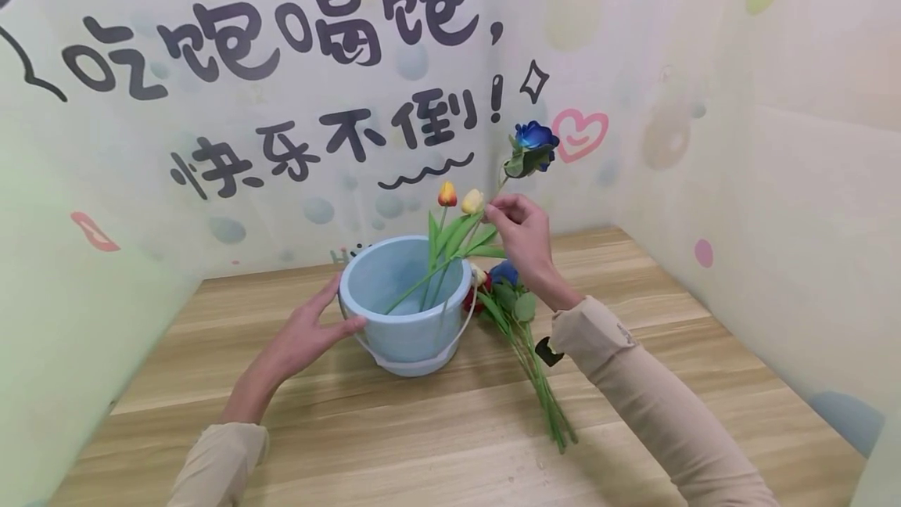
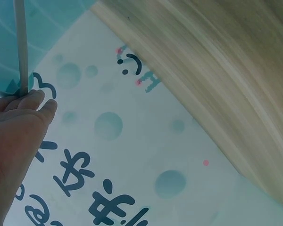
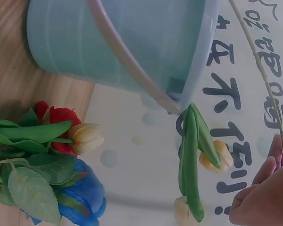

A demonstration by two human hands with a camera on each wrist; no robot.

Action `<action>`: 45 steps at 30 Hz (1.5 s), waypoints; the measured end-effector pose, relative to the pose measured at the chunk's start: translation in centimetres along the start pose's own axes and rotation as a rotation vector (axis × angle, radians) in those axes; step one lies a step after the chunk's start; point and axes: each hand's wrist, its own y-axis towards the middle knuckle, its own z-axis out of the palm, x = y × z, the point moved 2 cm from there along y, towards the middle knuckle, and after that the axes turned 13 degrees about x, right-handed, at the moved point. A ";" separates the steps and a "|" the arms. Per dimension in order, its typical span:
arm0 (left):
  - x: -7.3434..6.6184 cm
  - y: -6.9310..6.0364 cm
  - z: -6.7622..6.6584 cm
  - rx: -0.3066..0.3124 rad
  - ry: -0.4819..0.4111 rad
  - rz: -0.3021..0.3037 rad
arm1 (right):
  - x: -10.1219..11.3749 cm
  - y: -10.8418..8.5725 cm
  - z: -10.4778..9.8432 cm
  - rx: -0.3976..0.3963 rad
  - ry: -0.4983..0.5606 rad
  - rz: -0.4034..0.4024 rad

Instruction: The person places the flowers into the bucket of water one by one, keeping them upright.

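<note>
A light blue bucket [image 1: 408, 346] stands upright on the table. My left hand [image 1: 306, 339] rests against its left side, thumb across the front of the rim and fingers around the far left. In the head view, the right hand [image 1: 524, 237] is raised over the bucket's right edge. Its thumb and fingertips pinch the stem [image 3: 265, 75] of a blue rose [image 1: 533, 149], whose bloom points up and right. Where that stem's lower end lies is hard to tell. An orange-red tulip [image 1: 446, 195] and a pale yellow tulip [image 1: 472, 202] lean out of the bucket.
Right of the bucket lies a bunch of flowers, with a blue rose [image 3: 82, 193], a red bloom [image 3: 61, 117] and a cream tulip [image 3: 86, 137]. Their green stems [image 1: 538, 382] stretch toward the front. A small black piece [image 1: 548, 351] is beside them. Printed walls enclose the wooden table [image 1: 338, 436].
</note>
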 end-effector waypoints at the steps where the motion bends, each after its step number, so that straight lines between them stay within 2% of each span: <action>1: 0.0 0.0 0.0 -0.001 0.002 0.003 | 0.1 0.1 0.0 -0.002 0.002 0.001; 11: 0.2 0.0 0.2 -0.006 -0.008 0.015 | 0.6 1.1 0.3 -0.036 0.019 0.008; 28: 0.3 0.1 0.3 -0.014 -0.013 0.028 | 1.4 2.2 0.0 -0.154 0.045 -0.077; 37: 0.2 0.1 0.2 -0.014 -0.018 0.024 | 0.9 2.2 0.1 -0.154 0.021 -0.059; 45: 0.3 0.1 0.1 -0.010 0.001 0.004 | 0.0 1.6 1.0 -0.106 0.000 -0.055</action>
